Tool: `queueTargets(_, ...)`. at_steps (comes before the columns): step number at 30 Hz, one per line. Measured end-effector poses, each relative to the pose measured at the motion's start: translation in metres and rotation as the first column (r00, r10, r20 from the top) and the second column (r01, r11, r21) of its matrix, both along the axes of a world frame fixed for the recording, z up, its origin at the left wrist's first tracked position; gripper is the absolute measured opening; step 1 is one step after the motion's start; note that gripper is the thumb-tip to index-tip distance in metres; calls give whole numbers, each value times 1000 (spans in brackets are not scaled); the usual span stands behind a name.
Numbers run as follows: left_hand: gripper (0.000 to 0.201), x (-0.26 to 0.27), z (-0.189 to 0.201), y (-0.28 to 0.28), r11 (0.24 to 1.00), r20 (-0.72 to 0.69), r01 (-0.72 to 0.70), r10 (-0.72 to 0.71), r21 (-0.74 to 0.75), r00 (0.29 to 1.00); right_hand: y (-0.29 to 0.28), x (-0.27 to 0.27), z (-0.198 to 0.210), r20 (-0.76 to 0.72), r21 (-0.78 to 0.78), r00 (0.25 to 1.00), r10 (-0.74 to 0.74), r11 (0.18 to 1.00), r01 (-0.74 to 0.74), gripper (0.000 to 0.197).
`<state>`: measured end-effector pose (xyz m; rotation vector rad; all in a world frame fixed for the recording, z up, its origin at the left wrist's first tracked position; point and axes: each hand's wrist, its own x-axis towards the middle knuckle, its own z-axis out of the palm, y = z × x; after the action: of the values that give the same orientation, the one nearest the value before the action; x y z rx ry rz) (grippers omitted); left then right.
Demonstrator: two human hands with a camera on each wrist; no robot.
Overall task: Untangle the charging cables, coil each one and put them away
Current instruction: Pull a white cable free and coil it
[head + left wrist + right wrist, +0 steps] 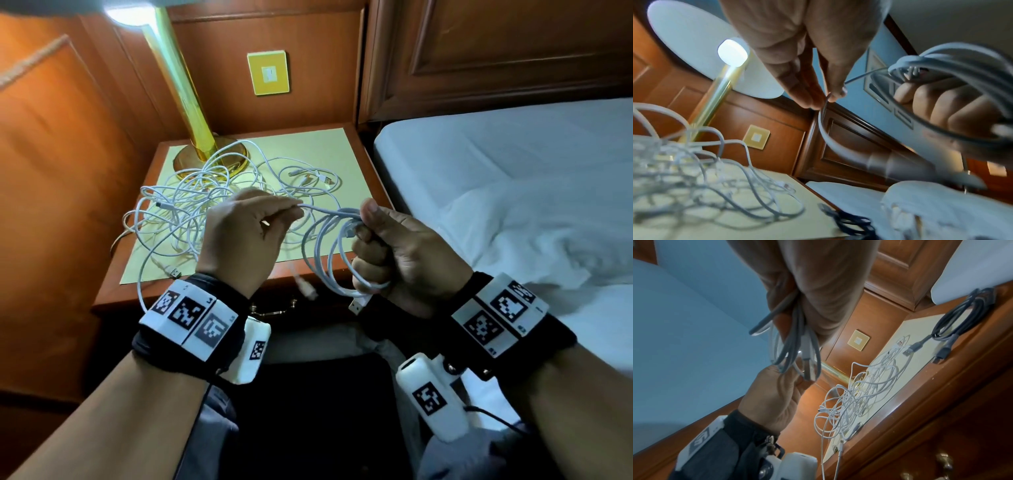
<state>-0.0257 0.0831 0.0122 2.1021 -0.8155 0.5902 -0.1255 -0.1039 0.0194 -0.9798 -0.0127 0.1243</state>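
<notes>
From the head view I see my right hand (404, 253) clenched round a white cable coil (329, 253) of several loops, held off the counter's (308, 144) front edge, a USB plug dangling below the fist. My left hand (246, 236) pinches the free strand leading into that coil between thumb and fingertips (812, 99). The remaining white cables (205, 202) lie in a loose tangle across the counter's left half, some loops draped over the brass lamp base (209, 161), one strand hanging past the front edge. Only the right wrist view shows a dark grey cable (960, 321), already coiled, lying at the counter's right edge beside the bed (513, 192); my hands hide it from the head camera.
</notes>
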Motion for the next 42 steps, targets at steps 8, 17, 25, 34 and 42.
queueTargets(8, 10, -19, 0, -18, 830, -654, 12, -448, -558, 610, 2, 8, -12, 70, -167, 974, -217, 960, 226, 34)
queueTargets(17, 28, -27, -2, -25, 708, -638, -23, -622, -706, 453, 3, 7, -18, 302, -523, 914, -271, 755, 397, 34)
queueTargets(25, 48, -37, 0, -37, 714, -627, 65, -651, -697, 427, 5, 5, -18, 415, -673, 873, -257, 559, 484, 34)
queueTargets(34, 58, -42, 4, -44, 746, -655, 113, -637, -656, 407, 5, 4, -17, 513, -701, 826, -234, 441, 560, 27)
queueTargets(42, 78, -41, 5, -38, 805, -681, 208, -584, -556, 442, 5, 1, -14, 606, -719, 780, -158, 311, 622, 17)
